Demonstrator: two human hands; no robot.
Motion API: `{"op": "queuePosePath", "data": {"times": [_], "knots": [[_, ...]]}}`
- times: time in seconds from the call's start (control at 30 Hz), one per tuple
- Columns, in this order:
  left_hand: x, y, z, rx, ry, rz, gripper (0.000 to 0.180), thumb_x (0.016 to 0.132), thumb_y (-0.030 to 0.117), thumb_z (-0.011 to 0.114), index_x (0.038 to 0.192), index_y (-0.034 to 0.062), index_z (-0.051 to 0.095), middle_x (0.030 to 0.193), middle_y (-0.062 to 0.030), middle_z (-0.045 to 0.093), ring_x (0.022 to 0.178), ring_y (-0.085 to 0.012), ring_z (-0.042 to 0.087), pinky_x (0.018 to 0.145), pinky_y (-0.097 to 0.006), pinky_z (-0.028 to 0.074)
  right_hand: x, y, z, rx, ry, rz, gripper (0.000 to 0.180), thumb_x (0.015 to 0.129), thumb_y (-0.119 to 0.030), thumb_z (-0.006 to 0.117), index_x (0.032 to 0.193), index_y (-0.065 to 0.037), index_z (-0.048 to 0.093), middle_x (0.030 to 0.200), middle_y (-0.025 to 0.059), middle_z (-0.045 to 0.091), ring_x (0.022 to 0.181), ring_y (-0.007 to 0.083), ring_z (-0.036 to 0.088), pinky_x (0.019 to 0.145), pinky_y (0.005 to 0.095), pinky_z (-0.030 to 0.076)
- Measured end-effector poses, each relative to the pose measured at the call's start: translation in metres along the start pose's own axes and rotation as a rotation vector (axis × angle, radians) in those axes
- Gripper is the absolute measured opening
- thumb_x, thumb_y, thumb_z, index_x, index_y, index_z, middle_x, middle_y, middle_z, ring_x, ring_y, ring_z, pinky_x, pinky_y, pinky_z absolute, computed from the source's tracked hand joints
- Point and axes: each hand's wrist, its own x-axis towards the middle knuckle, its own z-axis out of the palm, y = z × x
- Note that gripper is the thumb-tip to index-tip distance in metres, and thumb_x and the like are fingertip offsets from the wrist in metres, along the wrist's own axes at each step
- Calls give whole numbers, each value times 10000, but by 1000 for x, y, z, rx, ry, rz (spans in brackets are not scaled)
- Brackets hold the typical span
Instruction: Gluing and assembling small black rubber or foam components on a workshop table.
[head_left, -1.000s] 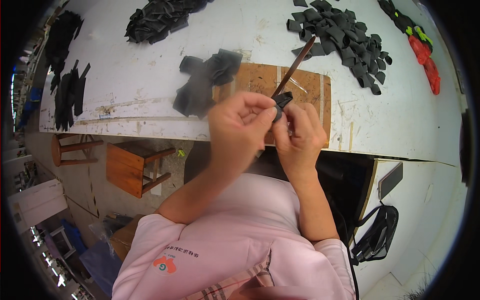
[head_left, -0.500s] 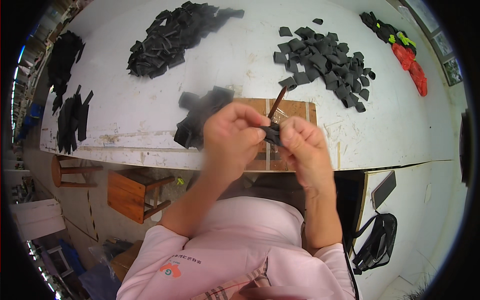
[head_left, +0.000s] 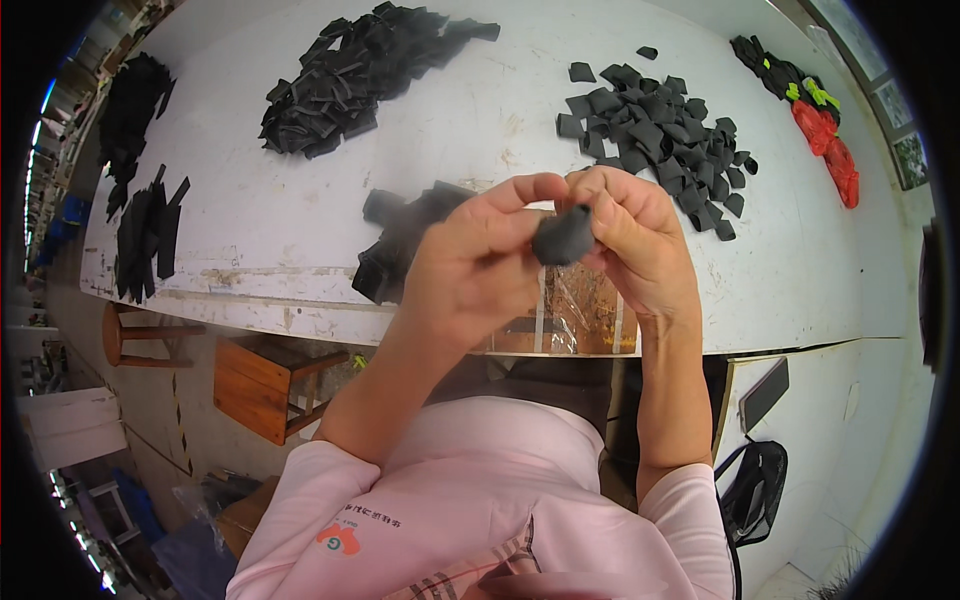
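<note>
Dark grey fabric piece (head_left: 563, 238), rounded, blurred, right hand (head_left: 645, 238) pinching it with fingers (head_left: 605, 214), left hand (head_left: 470, 265), hold unclear

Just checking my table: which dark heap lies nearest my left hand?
The heap partly hidden by your left hand; the other dark heaps lie farther off.

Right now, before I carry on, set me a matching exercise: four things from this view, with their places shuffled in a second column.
Things
1. dark fabric piece
2. red bundle
3. brown board
4. square wooden stool

Places
a. on the floor, left side of the picture
b. between the left hand and the right hand
c. at the near edge of the white worktable
d. toward the far right of the white worktable

Right pairs: 1-b, 2-d, 3-c, 4-a
</note>
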Motion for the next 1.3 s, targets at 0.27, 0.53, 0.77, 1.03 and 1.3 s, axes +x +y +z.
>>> {"op": "queuePosePath", "data": {"times": [0.27, 0.53, 0.77, 1.03, 1.3], "knots": [[3, -5, -11, 545, 72, 263, 192, 861, 58, 454, 1037, -18, 453, 776, -99, 576, 372, -3, 300, 325, -148, 218, 6, 6, -8, -109, -102, -14, 276, 864, -280, 518, 705, -55, 494, 616, -34, 438, 520, 45, 371, 465, 179, 309], [2, -13, -5, 751, 261, 364, 216, 850, 42, 478, 1059, -10, 466, 807, -93, 586, 418, -20, 366, 372, -136, 250, 0, 9, -6, -68, -96, -50, 250, 867, -221, 517, 715, -23, 496, 606, -17, 445, 524, 44, 410, 464, 191, 344], [13, -1, 7, 1702, 25, 968, 260, 745, -2, 573, 1004, 10, 573, 858, -93, 588, 753, -185, 556, 623, -244, 440, -19, -5, 7, -591, 313, -295, 202, 768, -191, 610, 831, -8, 553, 693, 50, 506, 616, 124, 490, 532, 237, 395], [3, -9, 12, 1160, 92, 842, 102, 802, 6, 547, 890, -28, 585, 823, -89, 600, 709, -129, 562, 659, -244, 452, -23, -9, 26, -895, 266, -608, 293, 628, -113, 716, 864, -12, 575, 753, 92, 538, 633, 214, 520, 527, 294, 424], [-3, -11, -6, 822, 95, 818, 128, 822, -8, 513, 934, -45, 565, 882, -113, 606, 822, -142, 565, 776, -260, 438, -25, -12, 24, -1041, 315, -616, 180, 659, -28, 660, 827, -6, 601, 691, 79, 545, 576, 214, 513, 497, 282, 407]]}}
